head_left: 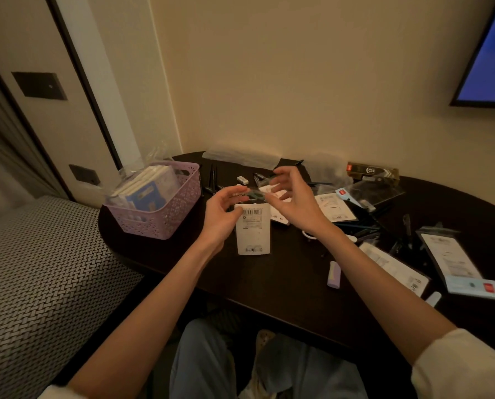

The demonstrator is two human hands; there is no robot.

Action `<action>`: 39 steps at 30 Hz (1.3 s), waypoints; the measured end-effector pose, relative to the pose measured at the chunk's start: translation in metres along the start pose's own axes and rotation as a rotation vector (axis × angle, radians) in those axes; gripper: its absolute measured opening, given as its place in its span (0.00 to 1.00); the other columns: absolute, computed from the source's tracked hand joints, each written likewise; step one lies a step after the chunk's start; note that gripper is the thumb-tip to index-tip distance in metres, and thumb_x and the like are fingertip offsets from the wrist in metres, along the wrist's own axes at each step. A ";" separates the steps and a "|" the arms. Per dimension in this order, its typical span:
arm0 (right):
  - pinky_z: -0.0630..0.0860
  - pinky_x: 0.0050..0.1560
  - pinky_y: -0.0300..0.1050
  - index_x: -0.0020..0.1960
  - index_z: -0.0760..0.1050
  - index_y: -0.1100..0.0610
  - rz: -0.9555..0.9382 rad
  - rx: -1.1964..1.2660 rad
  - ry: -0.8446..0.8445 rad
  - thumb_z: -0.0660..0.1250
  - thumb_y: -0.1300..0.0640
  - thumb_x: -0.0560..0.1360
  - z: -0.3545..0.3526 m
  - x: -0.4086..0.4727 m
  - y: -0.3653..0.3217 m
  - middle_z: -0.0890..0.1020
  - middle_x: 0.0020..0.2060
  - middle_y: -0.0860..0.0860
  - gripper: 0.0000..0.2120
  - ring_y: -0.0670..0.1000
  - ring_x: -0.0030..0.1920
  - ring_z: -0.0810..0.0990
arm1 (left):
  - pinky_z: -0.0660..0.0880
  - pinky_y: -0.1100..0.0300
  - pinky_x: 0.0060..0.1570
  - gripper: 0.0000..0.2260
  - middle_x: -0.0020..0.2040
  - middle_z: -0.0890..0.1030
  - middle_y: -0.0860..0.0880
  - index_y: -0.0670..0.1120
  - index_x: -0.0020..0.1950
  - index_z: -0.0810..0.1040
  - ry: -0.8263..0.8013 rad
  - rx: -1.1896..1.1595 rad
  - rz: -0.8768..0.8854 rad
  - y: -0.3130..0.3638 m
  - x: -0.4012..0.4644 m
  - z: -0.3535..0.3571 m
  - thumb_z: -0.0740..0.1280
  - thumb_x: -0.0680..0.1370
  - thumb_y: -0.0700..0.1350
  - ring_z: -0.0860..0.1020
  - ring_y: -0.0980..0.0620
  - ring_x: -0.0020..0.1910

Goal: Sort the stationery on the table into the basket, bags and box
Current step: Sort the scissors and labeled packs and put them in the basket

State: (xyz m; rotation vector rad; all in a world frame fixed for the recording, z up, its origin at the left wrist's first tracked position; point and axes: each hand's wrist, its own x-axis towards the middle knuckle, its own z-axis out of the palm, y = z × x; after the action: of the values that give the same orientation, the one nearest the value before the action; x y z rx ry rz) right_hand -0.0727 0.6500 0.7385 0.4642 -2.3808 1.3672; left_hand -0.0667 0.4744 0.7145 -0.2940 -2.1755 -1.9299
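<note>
- Nearest, at 6 o'clock, the person's knees sit under the edge of the dark table, both forearms reaching forward over it.
- At about 4 o'clock, loose stationery lies unsorted: a small lilac eraser, flat labelled packets, and dark pens in a jumble further back.
- At centre, the left hand holds a white barcoded packet by its upper left edge, thumb against it; the packet hangs upright just above the table.
- The right hand meets the left over the packet's top, its fingers curled towards a small dark item pinched between the two hands. The blur hides what the item is and which fingers bear on it.
- At 9 o'clock, the lilac perforated basket stands near the table's left rim, already holding blue and white booklets.
- Farthest, at 1 o'clock, a gold-and-black box rests against the wall.
- The step in hand looks like loading the small item into the packet; the next move probably calls for its mouth held open while the right hand feeds the item in.
</note>
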 end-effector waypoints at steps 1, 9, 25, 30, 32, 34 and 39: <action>0.76 0.48 0.35 0.65 0.67 0.56 0.024 -0.010 -0.052 0.72 0.58 0.72 0.000 0.000 0.003 0.79 0.52 0.48 0.24 0.42 0.50 0.79 | 0.78 0.61 0.54 0.18 0.59 0.80 0.51 0.46 0.61 0.77 0.002 0.012 0.016 0.000 0.000 0.000 0.64 0.75 0.29 0.79 0.58 0.56; 0.79 0.51 0.41 0.53 0.78 0.60 0.045 0.090 -0.080 0.68 0.69 0.73 0.002 0.005 0.013 0.83 0.48 0.54 0.10 0.46 0.49 0.83 | 0.79 0.57 0.54 0.13 0.48 0.84 0.47 0.42 0.53 0.70 0.098 -0.016 0.042 -0.001 0.005 0.000 0.67 0.74 0.29 0.83 0.54 0.49; 0.78 0.53 0.39 0.47 0.81 0.57 0.030 0.035 -0.077 0.70 0.65 0.73 0.003 0.003 0.019 0.83 0.46 0.50 0.05 0.46 0.49 0.82 | 0.78 0.62 0.52 0.10 0.48 0.83 0.54 0.50 0.44 0.81 0.024 0.154 0.076 -0.008 0.008 -0.016 0.68 0.75 0.34 0.81 0.59 0.51; 0.77 0.53 0.35 0.46 0.83 0.60 -0.005 -0.027 -0.050 0.69 0.68 0.73 -0.004 -0.004 0.021 0.84 0.46 0.53 0.06 0.46 0.49 0.81 | 0.80 0.57 0.52 0.09 0.49 0.84 0.49 0.43 0.41 0.82 -0.015 0.084 0.048 -0.011 0.008 -0.026 0.66 0.76 0.31 0.83 0.53 0.52; 0.76 0.52 0.32 0.45 0.83 0.60 -0.039 -0.037 -0.041 0.69 0.69 0.73 -0.004 -0.006 0.022 0.84 0.46 0.53 0.07 0.46 0.49 0.81 | 0.80 0.58 0.52 0.09 0.47 0.84 0.49 0.42 0.42 0.82 -0.030 0.078 0.058 -0.011 0.006 -0.026 0.66 0.76 0.31 0.83 0.53 0.51; 0.77 0.52 0.33 0.45 0.84 0.61 -0.063 -0.047 -0.046 0.69 0.69 0.72 -0.004 -0.008 0.024 0.84 0.46 0.53 0.07 0.45 0.49 0.81 | 0.80 0.58 0.51 0.09 0.47 0.84 0.48 0.41 0.41 0.81 -0.045 0.083 0.057 -0.012 0.005 -0.026 0.65 0.76 0.31 0.83 0.52 0.52; 0.77 0.50 0.31 0.44 0.84 0.61 -0.119 -0.126 -0.069 0.71 0.68 0.71 -0.003 -0.009 0.023 0.83 0.47 0.51 0.05 0.44 0.47 0.80 | 0.81 0.58 0.47 0.07 0.49 0.83 0.43 0.41 0.44 0.71 -0.014 -0.036 -0.022 -0.008 0.006 -0.021 0.59 0.79 0.31 0.84 0.49 0.49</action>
State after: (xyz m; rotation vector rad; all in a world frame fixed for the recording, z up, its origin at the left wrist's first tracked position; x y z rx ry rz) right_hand -0.0743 0.6645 0.7182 0.6166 -2.4340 1.1597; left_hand -0.0741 0.4529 0.7111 -0.2916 -2.1642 -1.9865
